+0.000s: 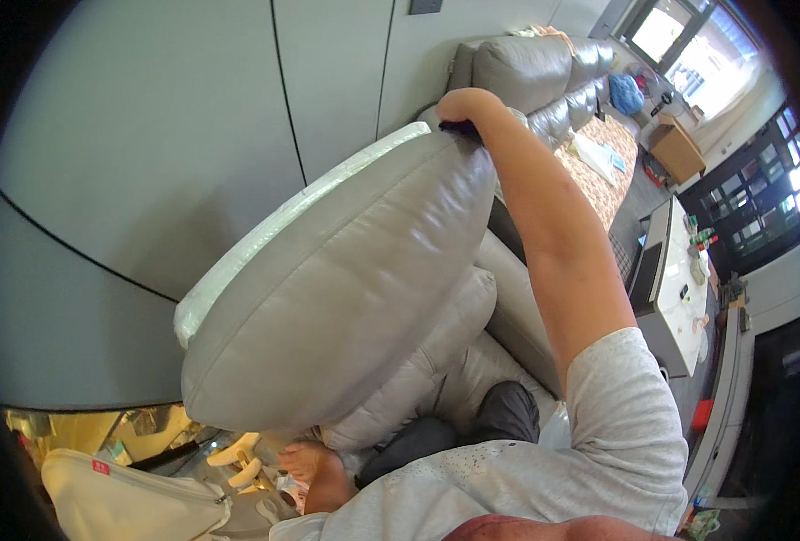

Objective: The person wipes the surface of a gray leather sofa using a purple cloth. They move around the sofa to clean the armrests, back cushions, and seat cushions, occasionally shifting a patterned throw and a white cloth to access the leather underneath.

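A grey leather sofa backrest (332,284) rises before me, its back covered with a white foam-like sheet (292,216). My right hand (471,108) reaches across to its far upper corner and bends over a dark cloth (464,128) pressed against the leather. The fingers of that hand and most of the cloth are hidden. Lower down, at the near end of the backrest, is my left hand (305,460), partly in shadow. Whether it holds anything cannot be made out. The grey leather seat (467,379) lies below, with my knees in dark trousers against it.
Grey wall panels (170,135) stand close behind the backrest. A longer grey leather sofa (522,67) extends towards the window. To the right is a white-topped coffee table (677,304) with small items. A cream zipped bag (122,494) and a cream chair-like object (241,463) are at lower left.
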A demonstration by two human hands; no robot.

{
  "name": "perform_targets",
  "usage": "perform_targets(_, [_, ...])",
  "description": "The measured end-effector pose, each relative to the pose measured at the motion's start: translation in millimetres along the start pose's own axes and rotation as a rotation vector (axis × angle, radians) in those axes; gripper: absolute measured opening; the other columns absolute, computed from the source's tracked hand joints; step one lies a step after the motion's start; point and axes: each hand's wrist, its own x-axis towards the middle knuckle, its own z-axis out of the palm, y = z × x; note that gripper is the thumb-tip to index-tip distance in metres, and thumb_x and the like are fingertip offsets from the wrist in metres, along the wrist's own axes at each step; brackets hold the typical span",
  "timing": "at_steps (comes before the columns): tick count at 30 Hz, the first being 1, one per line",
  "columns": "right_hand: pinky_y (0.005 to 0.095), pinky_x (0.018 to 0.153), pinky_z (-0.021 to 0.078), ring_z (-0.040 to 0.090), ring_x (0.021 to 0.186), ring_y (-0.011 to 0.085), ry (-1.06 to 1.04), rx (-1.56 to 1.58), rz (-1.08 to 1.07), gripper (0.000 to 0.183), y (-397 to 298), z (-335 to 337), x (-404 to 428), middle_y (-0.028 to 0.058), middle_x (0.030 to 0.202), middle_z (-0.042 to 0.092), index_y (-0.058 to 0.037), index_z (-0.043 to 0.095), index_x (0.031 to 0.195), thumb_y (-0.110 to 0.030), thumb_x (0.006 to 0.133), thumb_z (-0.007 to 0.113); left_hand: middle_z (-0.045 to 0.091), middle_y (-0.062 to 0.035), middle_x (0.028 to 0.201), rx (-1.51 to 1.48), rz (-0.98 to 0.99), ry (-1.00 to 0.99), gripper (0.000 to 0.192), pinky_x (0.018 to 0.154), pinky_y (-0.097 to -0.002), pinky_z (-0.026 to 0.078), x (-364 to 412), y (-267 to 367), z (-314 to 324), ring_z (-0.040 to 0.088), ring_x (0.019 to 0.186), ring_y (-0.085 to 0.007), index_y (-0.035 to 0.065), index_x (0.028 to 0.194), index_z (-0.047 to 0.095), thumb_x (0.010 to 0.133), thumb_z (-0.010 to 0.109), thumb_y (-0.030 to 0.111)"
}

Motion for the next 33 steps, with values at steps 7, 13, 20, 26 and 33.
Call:
perform_targets(7, [0.0417,0.086,0.0477,0.062,0.100,0.0363,0.041,-0.045,-0.052,0.038,-59.2,14.4,-0.5,0.0187,0.107,0.067,-0.0026,0.070,0.102,-0.029,0.083,0.051,0.059,-0.0037,0.119,0.034,-0.004,-0.040,0.041,0.096,-0.0426,0.038,3.2,0.6,2.4,0.056,0.109,-0.0242,0.0165,0.126,0.054,0.097,0.035,0.038])
perform_targets(13, [0.0400,0.086,0.0477,0.063,0.093,0.0354,0.380,0.640,-0.393,0.041,-122.7,6.9,-42.6,0.0204,0.099,0.067,-0.0004,0.068,0.100,-0.037,0.086,0.055,0.057,-0.0043,0.122,0.044,-0.013,-0.015,0.041,0.099,-0.0440,0.036,1.9,-6.2,4.5,0.053,0.113,-0.0246,0.0156,0.127,0.052,0.097,0.035,0.038])
perform_targets(20, [0.0421,0.098,0.0415,0.054,0.114,0.0385,0.159,0.177,0.015,0.052,-84.8,14.1,-4.7,0.0239,0.123,0.058,0.0031,0.058,0.118,-0.038,0.088,0.050,0.055,-0.0035,0.123,-0.040,0.068,0.009,0.043,0.101,-0.0470,0.034,-6.7,-0.3,-6.5,0.049,0.119,-0.0269,0.0141,0.129,0.050,0.096,0.038,0.040])
perform_targets(26, [0.0428,0.088,0.0484,0.063,0.100,0.0355,0.169,0.044,-0.166,0.031,-174.8,23.3,-17.1,0.0184,0.103,0.067,-0.0040,0.070,0.099,-0.020,0.079,0.053,0.055,-0.0006,0.122,-0.053,0.007,-0.035,0.043,0.099,-0.0464,0.035,-2.6,1.1,-5.0,0.050,0.118,-0.0256,0.0153,0.128,0.050,0.095,0.040,0.040])
perform_targets(33, [0.0424,0.083,0.0503,0.065,0.097,0.0340,0.085,0.182,-0.633,0.027,-364.8,13.0,-109.0,0.0173,0.099,0.069,-0.0037,0.072,0.092,-0.019,0.076,0.057,0.057,-0.0001,0.121,-0.095,-0.028,-0.076,0.042,0.094,-0.0470,0.036,6.1,2.2,0.1,0.052,0.115,-0.0253,0.0173,0.128,0.051,0.094,0.039,0.039])
